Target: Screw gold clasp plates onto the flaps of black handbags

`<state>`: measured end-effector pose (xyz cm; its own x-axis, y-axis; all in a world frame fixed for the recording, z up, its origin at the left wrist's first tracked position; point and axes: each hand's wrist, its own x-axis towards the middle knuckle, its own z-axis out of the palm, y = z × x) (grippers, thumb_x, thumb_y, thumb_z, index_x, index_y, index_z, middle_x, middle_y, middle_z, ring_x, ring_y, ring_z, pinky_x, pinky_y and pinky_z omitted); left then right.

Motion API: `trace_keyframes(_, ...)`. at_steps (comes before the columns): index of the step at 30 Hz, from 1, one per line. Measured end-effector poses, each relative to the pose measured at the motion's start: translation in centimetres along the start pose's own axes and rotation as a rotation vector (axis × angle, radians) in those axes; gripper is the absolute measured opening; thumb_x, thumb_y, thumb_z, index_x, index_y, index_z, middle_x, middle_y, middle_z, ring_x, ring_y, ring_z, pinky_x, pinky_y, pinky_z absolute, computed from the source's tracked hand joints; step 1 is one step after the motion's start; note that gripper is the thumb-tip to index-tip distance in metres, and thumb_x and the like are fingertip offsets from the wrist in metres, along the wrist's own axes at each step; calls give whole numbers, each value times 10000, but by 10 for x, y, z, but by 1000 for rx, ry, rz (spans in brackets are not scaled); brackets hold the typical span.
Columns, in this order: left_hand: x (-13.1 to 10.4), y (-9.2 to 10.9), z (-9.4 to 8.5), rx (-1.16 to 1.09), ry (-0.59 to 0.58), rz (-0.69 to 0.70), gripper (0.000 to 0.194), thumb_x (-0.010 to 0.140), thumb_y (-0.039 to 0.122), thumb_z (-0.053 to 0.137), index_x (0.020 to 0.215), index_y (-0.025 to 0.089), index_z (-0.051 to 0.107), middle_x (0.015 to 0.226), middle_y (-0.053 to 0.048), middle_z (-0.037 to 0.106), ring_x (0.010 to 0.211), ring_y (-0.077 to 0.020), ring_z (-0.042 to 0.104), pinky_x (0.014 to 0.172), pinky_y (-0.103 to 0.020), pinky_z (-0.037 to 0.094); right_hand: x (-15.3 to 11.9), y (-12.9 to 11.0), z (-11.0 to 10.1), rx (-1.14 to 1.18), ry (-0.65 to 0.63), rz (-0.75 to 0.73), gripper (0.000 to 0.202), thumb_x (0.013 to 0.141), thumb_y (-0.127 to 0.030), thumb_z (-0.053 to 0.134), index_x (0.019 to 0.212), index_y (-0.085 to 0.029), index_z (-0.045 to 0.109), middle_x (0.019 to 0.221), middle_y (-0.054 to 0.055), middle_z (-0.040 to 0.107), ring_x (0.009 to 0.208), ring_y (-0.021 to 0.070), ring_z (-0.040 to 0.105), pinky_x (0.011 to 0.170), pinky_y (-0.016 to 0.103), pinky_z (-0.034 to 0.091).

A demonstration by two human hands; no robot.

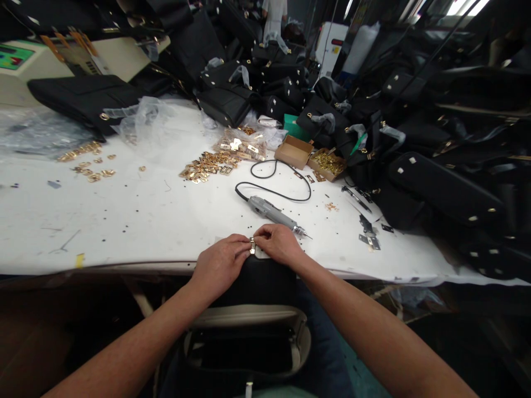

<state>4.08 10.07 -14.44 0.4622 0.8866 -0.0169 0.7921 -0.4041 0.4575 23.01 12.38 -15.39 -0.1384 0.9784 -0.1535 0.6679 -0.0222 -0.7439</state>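
At the table's front edge my left hand [222, 262] and my right hand [279, 243] meet at a small gold metal plate [252, 246]. The fingers of both hands are closed on it from either side. The plate lies at the end of the black flap of a bag [263, 282], beside a pale patch under my right hand. Below, the bag's opening with its light rim faces me. A grey electric screwdriver [269, 212] with a black cord lies on the table just beyond my right hand, its tip pointing right.
On the white table [124, 221] are gold fittings [209, 165], a cardboard box [293, 152], a box of small gold parts [327, 163] and plastic wrap [151, 124]. Black bags [448, 188] pile up behind and right. A person [274, 19] stands far back.
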Motion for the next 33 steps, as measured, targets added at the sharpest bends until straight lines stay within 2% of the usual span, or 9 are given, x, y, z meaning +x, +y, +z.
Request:
trace_keyframes(9, 1, 4, -8, 25, -53, 22, 308, 991, 300, 441, 1054, 304, 743, 1223, 39, 681, 996, -169, 682, 816, -289, 525, -5, 1, -1, 57, 29, -89, 152, 841, -294, 660, 929, -214, 753, 759, -4, 710, 682, 152, 629, 630, 256, 443)
trace_keyframes(12, 0, 6, -10, 40, -62, 11, 319, 990, 286, 434, 1059, 317, 745, 1241, 40, 676, 1010, -169, 681, 815, -282, 525, -10, -1, -15, -7, 193, -212, 156, 884, -261, 604, 962, -228, 736, 867, 15, 713, 785, 165, 640, 746, 276, 478)
trace_keyframes(15, 0, 6, -10, 69, -69, -1, 338, 989, 278, 422, 1067, 324, 749, 1259, 37, 672, 1030, -176, 679, 825, -287, 530, -8, 1, -34, -251, 358, -207, 197, 884, -283, 618, 1051, -248, 716, 1042, 50, 695, 990, 210, 617, 874, 316, 463)
trace_keyframes(19, -1, 3, -6, 73, -44, 14, 356, 982, 276, 411, 1071, 316, 754, 1257, 24, 682, 1047, -178, 681, 882, -296, 536, 5, 7, -48, -521, 248, -69, 400, 812, -411, 707, 1175, -247, 672, 1128, 84, 674, 1064, 266, 586, 892, 369, 455)
trace_keyframes(22, 1, -4, 0, 68, 10, 48, 381, 982, 310, 387, 1062, 314, 760, 1240, 14, 697, 1040, -187, 694, 905, -322, 553, 16, 10, -52, -523, 158, -46, 386, 837, -418, 670, 1183, -248, 659, 1130, 78, 683, 1057, 256, 599, 871, 354, 457)
trace_keyframes(25, 4, -12, 5, 61, 60, 116, 401, 975, 358, 373, 1064, 321, 763, 1222, 9, 710, 1058, -204, 698, 955, -359, 557, 18, 11, -62, -297, 143, -16, 332, 838, -429, 663, 1119, -253, 684, 1061, 50, 703, 981, 234, 633, 826, 327, 466)
trace_keyframes(28, 6, -19, 9, 75, 90, 157, 411, 964, 397, 377, 1061, 316, 768, 1203, 0, 721, 1049, -211, 705, 953, -359, 571, 6, 13, -82, 243, 133, 41, 345, 834, -478, 645, 1058, -218, 682, 913, 33, 705, 834, 198, 654, 733, 302, 498)
trace_keyframes(31, 6, -23, 13, 115, 129, 187, 415, 955, 415, 388, 1087, 301, 765, 1203, -12, 725, 1085, -225, 693, 979, -368, 566, -9, 19, -110, 809, 140, -18, 390, 786, -460, 684, 1061, -192, 620, 913, 40, 703, 792, 179, 666, 715, 308, 545)
trace_keyframes(33, 5, -25, 17, 143, 160, 203, 415, 956, 412, 390, 1106, 297, 759, 1206, -18, 724, 1094, -229, 688, 975, -369, 570, -12, 26, -130, 972, 233, -69, 364, 740, -395, 719, 1016, -192, 594, 884, 27, 700, 739, 161, 661, 690, 297, 552)
